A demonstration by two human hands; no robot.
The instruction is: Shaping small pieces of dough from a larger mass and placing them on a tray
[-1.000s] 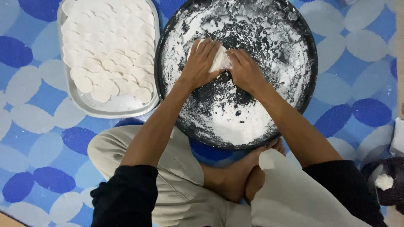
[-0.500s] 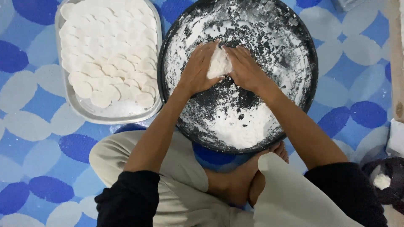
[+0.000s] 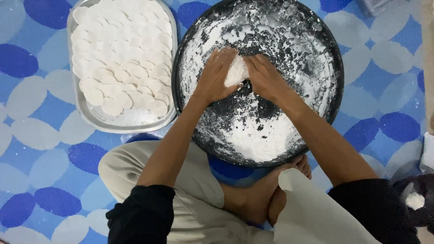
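Observation:
A big round black pan point(image 3: 334, 77) dusted with white flour lies on the floor in front of me. In its middle, my left hand point(image 3: 216, 77) and my right hand point(image 3: 264, 77) press from both sides on a white lump of dough point(image 3: 236, 72). Both palms touch the lump, and the fingers hide part of it. A heap of loose flour point(image 3: 260, 140) lies at the near side of the pan.
A metal tray point(image 3: 113, 123) at the left holds several flat white dough discs point(image 3: 124, 58) in overlapping rows. A blue and white patterned mat point(image 3: 40, 135) covers the floor. My crossed legs and bare feet point(image 3: 266, 194) sit just below the pan. A dark object with flour point(image 3: 413, 201) is at the right edge.
Both hands stay around the dough lump in the pan and have squeezed it slightly closer together. The view has shifted a little; the tray and pan have not moved.

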